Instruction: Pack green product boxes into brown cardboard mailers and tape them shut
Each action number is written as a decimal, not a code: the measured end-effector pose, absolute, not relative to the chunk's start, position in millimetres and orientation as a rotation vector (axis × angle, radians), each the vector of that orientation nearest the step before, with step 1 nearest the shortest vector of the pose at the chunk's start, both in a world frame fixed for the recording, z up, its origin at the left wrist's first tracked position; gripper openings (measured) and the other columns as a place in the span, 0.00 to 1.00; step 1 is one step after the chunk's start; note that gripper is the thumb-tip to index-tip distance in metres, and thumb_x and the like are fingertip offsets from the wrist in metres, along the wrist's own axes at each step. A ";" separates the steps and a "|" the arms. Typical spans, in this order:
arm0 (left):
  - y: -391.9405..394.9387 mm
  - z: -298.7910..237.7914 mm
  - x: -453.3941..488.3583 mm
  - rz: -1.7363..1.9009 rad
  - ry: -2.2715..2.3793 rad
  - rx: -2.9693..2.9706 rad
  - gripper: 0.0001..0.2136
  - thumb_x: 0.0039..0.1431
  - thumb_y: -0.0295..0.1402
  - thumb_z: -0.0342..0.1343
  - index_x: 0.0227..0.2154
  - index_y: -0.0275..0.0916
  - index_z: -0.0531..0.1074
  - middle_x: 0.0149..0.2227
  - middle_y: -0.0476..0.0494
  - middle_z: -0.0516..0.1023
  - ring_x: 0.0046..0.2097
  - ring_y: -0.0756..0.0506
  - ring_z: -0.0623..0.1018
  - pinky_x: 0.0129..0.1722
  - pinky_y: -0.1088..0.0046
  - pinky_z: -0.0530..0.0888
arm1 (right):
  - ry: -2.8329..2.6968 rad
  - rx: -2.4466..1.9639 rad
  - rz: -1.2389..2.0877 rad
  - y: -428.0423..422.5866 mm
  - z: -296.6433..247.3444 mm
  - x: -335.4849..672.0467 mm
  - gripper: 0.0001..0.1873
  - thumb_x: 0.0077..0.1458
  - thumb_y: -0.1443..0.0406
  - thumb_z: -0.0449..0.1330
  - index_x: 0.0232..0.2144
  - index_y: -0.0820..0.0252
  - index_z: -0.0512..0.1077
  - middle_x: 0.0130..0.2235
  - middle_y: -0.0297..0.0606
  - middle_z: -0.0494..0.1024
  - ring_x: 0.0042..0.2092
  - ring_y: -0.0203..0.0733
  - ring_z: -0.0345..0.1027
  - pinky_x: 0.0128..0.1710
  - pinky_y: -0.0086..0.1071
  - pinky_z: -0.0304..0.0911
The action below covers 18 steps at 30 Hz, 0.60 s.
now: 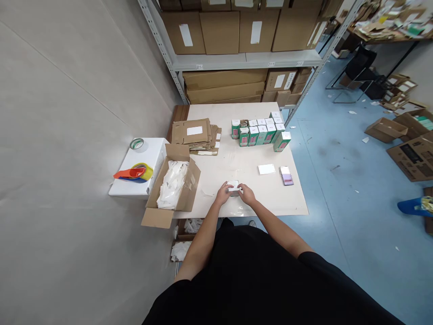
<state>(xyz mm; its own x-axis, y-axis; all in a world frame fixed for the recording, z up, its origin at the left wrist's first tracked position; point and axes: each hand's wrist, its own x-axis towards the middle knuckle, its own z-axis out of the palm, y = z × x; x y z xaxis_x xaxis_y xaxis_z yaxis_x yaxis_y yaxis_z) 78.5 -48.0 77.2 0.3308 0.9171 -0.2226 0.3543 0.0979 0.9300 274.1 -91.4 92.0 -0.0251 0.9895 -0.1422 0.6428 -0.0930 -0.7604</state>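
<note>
Near the front edge of the white table [245, 177], a small box with a white top [233, 183] sits between my hands. My left hand [222, 194] grips its left side with closed fingers. On the right, my right hand [247, 194] pinches the box's upper edge, where a bit of white shows at the fingertips. A flat white rectangular piece [266, 169] lies to the right of my hands. Farther right is a small purple-and-white stack [286, 176], blurred in the picture. Several green-and-white boxes [262, 134] stand in rows towards the back.
Flattened cardboard boxes [182, 132] are piled at the back left. An open carton [193, 183] of white plastic bags stands at the left edge. Beside it, a white box [154, 151] bears tape rolls and an orange tape dispenser [130, 173]. A shelf [237, 62] with cartons rises behind the table.
</note>
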 end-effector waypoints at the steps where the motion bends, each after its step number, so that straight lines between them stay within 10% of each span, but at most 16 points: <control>1: -49.0 75.9 78.8 0.623 1.220 1.471 0.15 0.55 0.26 0.60 0.45 0.42 0.80 0.68 0.37 0.67 0.73 0.36 0.59 0.58 0.62 0.75 | -1.698 -1.779 0.960 -91.8 90.2 273.3 0.13 0.60 0.65 0.57 0.47 0.53 0.71 0.50 0.39 0.78 0.45 0.46 0.74 0.47 0.38 0.68; 10: -25.7 67.8 81.2 0.667 1.191 1.422 0.23 0.51 0.23 0.58 0.52 0.41 0.77 0.54 0.43 0.80 0.52 0.41 0.80 0.57 0.59 0.75 | -1.402 -1.839 1.122 -59.9 84.5 262.5 0.14 0.52 0.63 0.54 0.44 0.49 0.68 0.29 0.26 0.71 0.33 0.44 0.71 0.38 0.36 0.67; 18: 46.3 72.7 57.4 0.745 1.249 1.485 0.22 0.54 0.21 0.56 0.51 0.43 0.76 0.68 0.42 0.67 0.59 0.39 0.77 0.60 0.59 0.73 | -1.271 -1.741 1.162 20.6 83.6 222.8 0.15 0.50 0.63 0.52 0.42 0.51 0.68 0.27 0.25 0.69 0.32 0.41 0.69 0.37 0.33 0.68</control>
